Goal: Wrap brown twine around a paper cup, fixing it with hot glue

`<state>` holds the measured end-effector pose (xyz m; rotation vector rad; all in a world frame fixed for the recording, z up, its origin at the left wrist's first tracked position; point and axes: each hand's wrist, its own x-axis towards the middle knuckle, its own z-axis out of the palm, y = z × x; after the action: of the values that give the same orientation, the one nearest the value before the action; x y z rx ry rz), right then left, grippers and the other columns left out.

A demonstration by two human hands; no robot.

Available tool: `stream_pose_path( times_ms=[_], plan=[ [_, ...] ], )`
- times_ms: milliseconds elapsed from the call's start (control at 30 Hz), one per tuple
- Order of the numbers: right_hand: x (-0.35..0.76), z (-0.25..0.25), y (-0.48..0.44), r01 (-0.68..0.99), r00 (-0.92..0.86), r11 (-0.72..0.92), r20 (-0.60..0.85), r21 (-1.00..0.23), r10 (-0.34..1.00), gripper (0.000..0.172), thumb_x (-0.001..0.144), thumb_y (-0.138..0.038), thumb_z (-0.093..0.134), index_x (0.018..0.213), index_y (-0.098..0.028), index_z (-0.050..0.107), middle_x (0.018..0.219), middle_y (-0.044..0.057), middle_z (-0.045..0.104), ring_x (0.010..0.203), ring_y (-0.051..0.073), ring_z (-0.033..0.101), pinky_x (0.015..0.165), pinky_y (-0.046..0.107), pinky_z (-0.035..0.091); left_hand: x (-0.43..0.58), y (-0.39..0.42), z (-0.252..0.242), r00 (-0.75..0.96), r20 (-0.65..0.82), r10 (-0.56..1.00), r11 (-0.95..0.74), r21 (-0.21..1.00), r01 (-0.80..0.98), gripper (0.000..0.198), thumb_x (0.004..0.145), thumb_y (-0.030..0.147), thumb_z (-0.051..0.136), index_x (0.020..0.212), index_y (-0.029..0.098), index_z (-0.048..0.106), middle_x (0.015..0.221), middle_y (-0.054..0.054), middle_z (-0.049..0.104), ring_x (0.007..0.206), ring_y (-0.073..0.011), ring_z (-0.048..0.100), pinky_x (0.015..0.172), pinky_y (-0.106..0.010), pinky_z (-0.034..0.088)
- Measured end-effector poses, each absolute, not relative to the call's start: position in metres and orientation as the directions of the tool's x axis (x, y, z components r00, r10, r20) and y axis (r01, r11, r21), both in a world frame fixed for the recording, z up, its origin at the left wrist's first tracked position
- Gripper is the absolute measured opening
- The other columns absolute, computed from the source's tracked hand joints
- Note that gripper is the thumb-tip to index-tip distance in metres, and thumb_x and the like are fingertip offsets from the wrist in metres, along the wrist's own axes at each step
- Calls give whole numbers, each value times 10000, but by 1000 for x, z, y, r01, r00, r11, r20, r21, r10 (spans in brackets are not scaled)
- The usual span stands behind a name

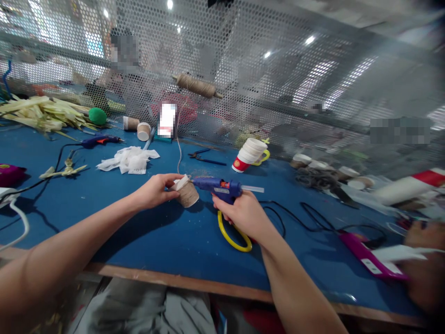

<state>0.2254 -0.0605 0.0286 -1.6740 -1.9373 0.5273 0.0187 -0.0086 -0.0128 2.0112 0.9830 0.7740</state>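
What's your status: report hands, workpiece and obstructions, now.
Left hand gripping twine-wrapped cup, tilted. Right hand holding blue glue gun, nozzle close at cup's rim. Nearest clutter: yellow loop handle, just below right hand.

Right fingers (224, 208) hold glue gun (221, 189), perhaps touching cup (188, 195).

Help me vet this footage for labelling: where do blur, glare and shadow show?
Head view, right edge: another person's hand is badly blurred; head view, top: bright spots glare across the perforated panel; head view, centre: the glue gun is fairly sharp, and a shadow darkens the blue tabletop below the left forearm.
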Motion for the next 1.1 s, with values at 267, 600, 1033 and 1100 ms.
stream_pose_path(
  times_ms=[267, 600, 1033, 1100],
  plan=[
    [231, 25, -54, 786, -100, 155, 125, -598, 987, 271, 709, -336, 478, 503, -165, 513, 374, -1, 503, 373, 125, 495, 464, 244, 415, 19, -8, -14, 508, 170, 844, -402, 828, 391, 487, 690, 180, 527, 1161, 92, 448, 814, -65, 641, 701, -137, 559, 662, -251, 414],
    [226, 29, -60, 772, -107, 173, 144, -611, 984, 212, 704, -299, 477, 544, -166, 516, 386, -10, 516, 362, 116, 489, 437, 228, 403, 18, -9, -13, 534, 177, 826, -424, 821, 382, 482, 686, 157, 519, 1160, 93, 454, 831, -59, 640, 698, -127, 550, 662, -236, 410],
    [217, 33, -69, 806, -152, 201, 135, -557, 979, 234, 700, -270, 475, 485, -179, 455, 396, -21, 479, 392, 105, 448, 444, 234, 357, 18, -6, -16, 546, 189, 816, -440, 815, 376, 487, 692, 173, 513, 1171, 115, 445, 831, -46, 648, 694, -126, 550, 655, -235, 413],
    [217, 32, -70, 819, -166, 208, 125, -535, 978, 249, 702, -275, 469, 473, -182, 438, 385, -25, 462, 393, 105, 439, 443, 236, 349, 18, -6, -17, 547, 189, 816, -440, 816, 375, 489, 693, 169, 512, 1174, 116, 442, 838, -48, 649, 703, -129, 557, 663, -240, 417]
  ],
)
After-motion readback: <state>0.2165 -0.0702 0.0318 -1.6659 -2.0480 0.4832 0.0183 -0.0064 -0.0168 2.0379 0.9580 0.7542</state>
